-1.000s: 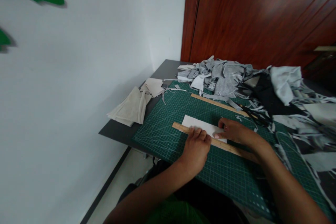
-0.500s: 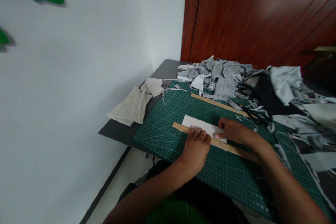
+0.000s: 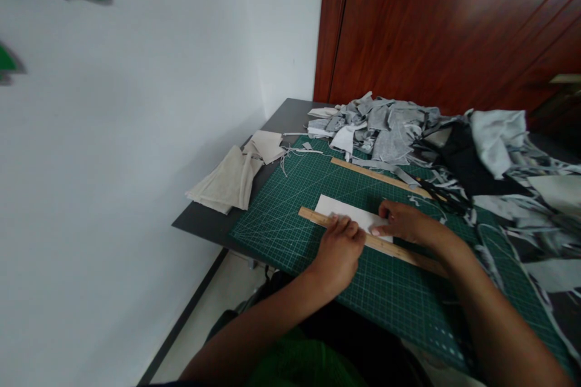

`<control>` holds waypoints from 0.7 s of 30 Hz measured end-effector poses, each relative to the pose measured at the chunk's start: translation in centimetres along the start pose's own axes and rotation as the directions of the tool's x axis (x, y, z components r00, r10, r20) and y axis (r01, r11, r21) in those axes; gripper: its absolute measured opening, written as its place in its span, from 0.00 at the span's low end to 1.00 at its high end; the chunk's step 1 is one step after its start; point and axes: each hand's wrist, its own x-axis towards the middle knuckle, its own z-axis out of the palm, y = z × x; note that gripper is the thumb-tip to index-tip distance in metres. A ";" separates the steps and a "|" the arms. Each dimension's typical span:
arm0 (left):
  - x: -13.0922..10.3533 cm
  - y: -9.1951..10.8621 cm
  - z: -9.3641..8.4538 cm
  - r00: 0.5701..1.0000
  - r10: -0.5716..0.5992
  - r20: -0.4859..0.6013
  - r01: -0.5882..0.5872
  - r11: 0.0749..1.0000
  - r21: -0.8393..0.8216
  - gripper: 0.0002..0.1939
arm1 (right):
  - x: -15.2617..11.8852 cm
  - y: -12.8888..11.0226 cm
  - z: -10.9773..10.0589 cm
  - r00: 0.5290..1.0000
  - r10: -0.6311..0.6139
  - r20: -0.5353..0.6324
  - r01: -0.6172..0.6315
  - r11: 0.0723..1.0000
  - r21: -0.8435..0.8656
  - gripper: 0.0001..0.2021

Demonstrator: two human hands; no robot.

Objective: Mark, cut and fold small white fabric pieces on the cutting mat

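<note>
My left hand presses down on a wooden ruler, its fingers bent over the ruler's edge. Under and beyond that ruler lies a flat white rectangular piece, which looks like cloth. At the right end of this piece is my right hand, fingers curled and thumb tip touching its surface. Exactly how the right fingertips grip is partly hidden. Beneath both hands is a green cutting mat with grid lines. The ruler's far right part passes beneath my right forearm.
A second wooden ruler lies farther back on the mat. Behind it is a heap of grey and white fabric scraps. Dark-handled scissors and a black cloth lie to the right. Folded beige cloth pieces sit at the left table edge.
The view has shifted very slightly. Both hands, the ruler and the white piece keep the same places relative to one another.
</note>
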 end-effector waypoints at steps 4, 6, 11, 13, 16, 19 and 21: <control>0.0 0.0 -0.1 1.000 -0.016 0.019 0.017 1.000 -0.022 0.18 | -0.1 -0.3 -0.1 1.000 -0.001 -0.001 0.001 1.000 -0.017 0.25; 0.1 0.0 -0.3 0.999 -0.027 0.028 0.029 0.999 -0.042 0.17 | -0.1 -0.2 -0.2 1.000 -0.009 -0.006 0.009 1.000 -0.021 0.24; 0.3 0.0 -0.4 0.999 -0.036 0.031 0.037 0.998 -0.043 0.15 | -0.4 0.4 -1.4 0.988 -0.152 0.004 0.151 0.985 0.080 0.22; 0.4 -0.2 -0.3 0.999 -0.026 0.029 0.027 0.999 -0.020 0.15 | -0.7 0.7 -2.0 0.968 -0.248 0.043 0.235 0.950 0.205 0.22; 0.4 -0.4 0.0 1.000 -0.018 0.009 0.018 1.000 0.000 0.16 | -1.2 0.8 -2.7 0.938 -0.326 0.117 0.247 0.867 0.433 0.20; 0.4 -0.5 0.2 1.000 -0.013 0.001 0.013 1.000 0.002 0.16 | -1.2 0.9 -2.7 0.942 -0.301 0.150 0.166 0.803 0.573 0.21; 0.5 -0.5 0.1 1.000 -0.010 0.002 0.010 1.000 -0.001 0.16 | -0.9 1.0 -2.6 0.959 -0.252 0.128 0.123 0.782 0.612 0.22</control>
